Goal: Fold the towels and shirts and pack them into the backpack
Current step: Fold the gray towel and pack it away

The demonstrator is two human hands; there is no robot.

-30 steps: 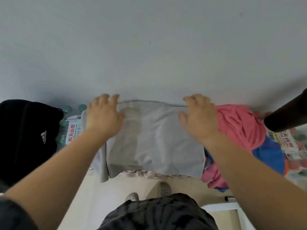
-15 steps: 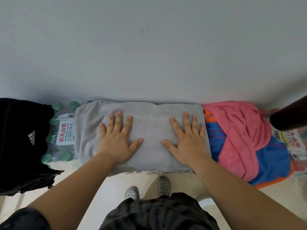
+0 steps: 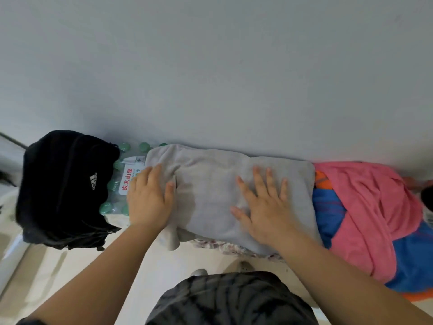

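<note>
A grey towel (image 3: 210, 191) lies folded along the wall on top of packs of water bottles. My left hand (image 3: 150, 195) lies on the towel's left end, where the cloth is bunched into a ridge beside my thumb; its fingers look flat. Flat on the towel's right half is my right hand (image 3: 262, 205), fingers spread. A black backpack (image 3: 63, 184) with a white logo sits to the left. At the right a pink cloth (image 3: 375, 207) lies over a blue and orange garment (image 3: 328, 207).
Shrink-wrapped water bottles (image 3: 117, 184) with green caps show between the backpack and the towel. A grey wall (image 3: 210, 66) stands right behind everything. Pale floor (image 3: 70, 266) and my shoes (image 3: 199, 272) are below. A dark object (image 3: 427, 195) pokes in at the right edge.
The towel went from being held up by its top edge to lying flat under both palms. My left hand then slid left to the towel's end, bunching the cloth.
</note>
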